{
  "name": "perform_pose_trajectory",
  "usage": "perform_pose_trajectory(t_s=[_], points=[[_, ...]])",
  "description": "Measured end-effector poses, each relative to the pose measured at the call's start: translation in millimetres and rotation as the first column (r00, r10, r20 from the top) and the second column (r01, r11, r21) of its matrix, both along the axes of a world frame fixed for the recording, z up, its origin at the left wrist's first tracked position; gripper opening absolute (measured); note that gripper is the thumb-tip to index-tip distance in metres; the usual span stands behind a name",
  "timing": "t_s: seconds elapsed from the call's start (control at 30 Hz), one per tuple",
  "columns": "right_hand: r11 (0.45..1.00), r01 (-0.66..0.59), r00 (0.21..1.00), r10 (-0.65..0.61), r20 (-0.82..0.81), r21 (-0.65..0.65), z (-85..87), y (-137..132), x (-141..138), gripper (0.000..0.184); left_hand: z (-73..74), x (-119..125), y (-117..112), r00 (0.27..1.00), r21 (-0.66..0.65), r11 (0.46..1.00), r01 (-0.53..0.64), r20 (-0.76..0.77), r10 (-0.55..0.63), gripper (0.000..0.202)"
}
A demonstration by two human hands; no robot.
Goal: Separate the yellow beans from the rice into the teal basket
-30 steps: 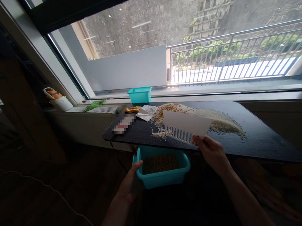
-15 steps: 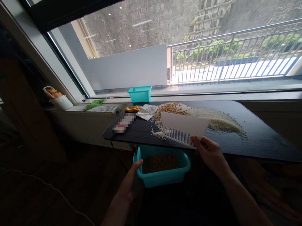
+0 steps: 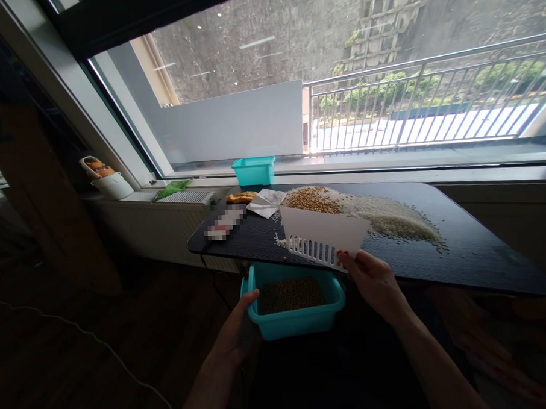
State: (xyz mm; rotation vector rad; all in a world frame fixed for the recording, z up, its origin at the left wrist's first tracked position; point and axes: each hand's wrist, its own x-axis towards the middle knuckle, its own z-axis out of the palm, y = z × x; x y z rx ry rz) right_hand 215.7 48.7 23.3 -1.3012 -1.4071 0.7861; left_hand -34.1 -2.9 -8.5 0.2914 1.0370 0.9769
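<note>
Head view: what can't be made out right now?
All in the head view:
Left hand: most fingers hidden by the front teal bin and shadow.
Table behind the white slotted sheet: blocked by the sheet.
Rear teal bin: its near wall hides its bottom.
Flat item on the table's left: pixelated, unreadable.

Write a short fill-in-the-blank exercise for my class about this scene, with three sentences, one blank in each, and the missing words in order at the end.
1. The right hand holds a slotted sheet whose colour is ____.
2. The tub in the left hand is held ____ than the tabletop.
3. In the picture, the golden heap lies to the ____ of the long pale heap.

Missing words: white; lower; left.
</note>
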Motion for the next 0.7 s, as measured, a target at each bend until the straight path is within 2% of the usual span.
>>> perform_pose_trajectory(t_s=[0.27, 0.47, 0.7], points=[[0.993, -0.121, 0.992, 0.121, 0.030, 0.002, 1.5, -1, -11, 0.034, -0.2, -2, -1, 1.000, 0.008, 1.000, 0.006, 0.005, -0.006, 0.054], [0.994, 0.016, 0.989, -0.032, 0.145, 0.110, 8.9, 14, -8, 0.034, -0.4, -3, 0, 1.000, 0.004, 1.000, -0.012, -0.024, 0.012, 0.054], [0.987, 0.005, 0.969, -0.044, 0.243, 0.159, 7.3, 28, -13, 0.039, 0.8, -4, 0, 1.000, -0.008, 1.000, -0.014, -0.007, 0.014, 0.055]])
